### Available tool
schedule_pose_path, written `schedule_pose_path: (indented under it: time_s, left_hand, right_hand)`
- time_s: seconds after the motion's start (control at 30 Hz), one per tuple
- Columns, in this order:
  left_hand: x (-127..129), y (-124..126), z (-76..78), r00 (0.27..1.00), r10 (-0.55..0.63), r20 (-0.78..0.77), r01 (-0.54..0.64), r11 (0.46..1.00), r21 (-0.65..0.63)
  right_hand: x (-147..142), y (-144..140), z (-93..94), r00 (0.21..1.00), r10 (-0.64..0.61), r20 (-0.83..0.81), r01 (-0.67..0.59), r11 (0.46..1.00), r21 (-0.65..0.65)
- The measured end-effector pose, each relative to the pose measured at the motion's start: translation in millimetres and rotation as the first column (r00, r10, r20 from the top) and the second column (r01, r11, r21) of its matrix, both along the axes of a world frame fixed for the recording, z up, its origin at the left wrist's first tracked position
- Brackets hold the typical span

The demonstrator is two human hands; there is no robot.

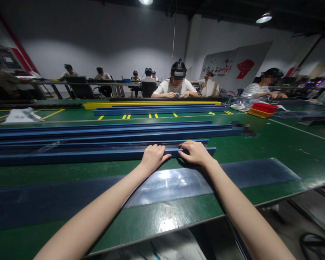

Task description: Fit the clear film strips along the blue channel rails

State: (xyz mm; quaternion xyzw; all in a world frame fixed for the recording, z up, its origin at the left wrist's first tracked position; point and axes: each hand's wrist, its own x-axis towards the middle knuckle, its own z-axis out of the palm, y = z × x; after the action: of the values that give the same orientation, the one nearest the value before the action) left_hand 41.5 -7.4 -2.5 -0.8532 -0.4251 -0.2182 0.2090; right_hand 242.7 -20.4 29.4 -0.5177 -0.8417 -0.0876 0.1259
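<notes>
Nearest blue rail (70, 156): long, narrow, dark blue, lying flat on the green table (273, 144), just in front of more blue rails (97, 131).
Left hand (153, 157): on the rail's near edge, fingers curled over its top.
Right hand (196, 152): just beside the left, fingers bent flat over the rail close to its end.
Red tray (264, 107): far right behind the rail, stacked on a yellow one; contents cannot be told.

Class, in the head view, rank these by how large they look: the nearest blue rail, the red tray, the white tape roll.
1. nearest blue rail, under both hands
2. red tray
3. white tape roll
Tray and roll sit farther away, so true sizes are unsure.
</notes>
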Motion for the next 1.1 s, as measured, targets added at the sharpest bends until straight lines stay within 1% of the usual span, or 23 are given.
schedule_pose_path:
  time_s: [0.5,0.93,1.1]
  left_hand:
    - [1.0,-1.5,0.7,1.0,0.005,-0.031,-0.006,1.0,-0.005]
    - [0.4,-2.3,2.0,1.0,-0.01,-0.02,0.01,1.0,0.011]
    - [0.5,-2.6,1.1,1.0,-0.008,-0.023,0.008,1.0,0.02]
  right_hand:
    - [1.0,0.9,-0.3,1.0,0.004,-0.02,-0.005,1.0,-0.026]
    - [0.4,0.0,-0.1,0.999,0.018,-0.041,-0.019,1.0,-0.025]
    - [0.0,-0.3,0.7,0.999,-0.001,-0.043,-0.001,0.999,-0.05]
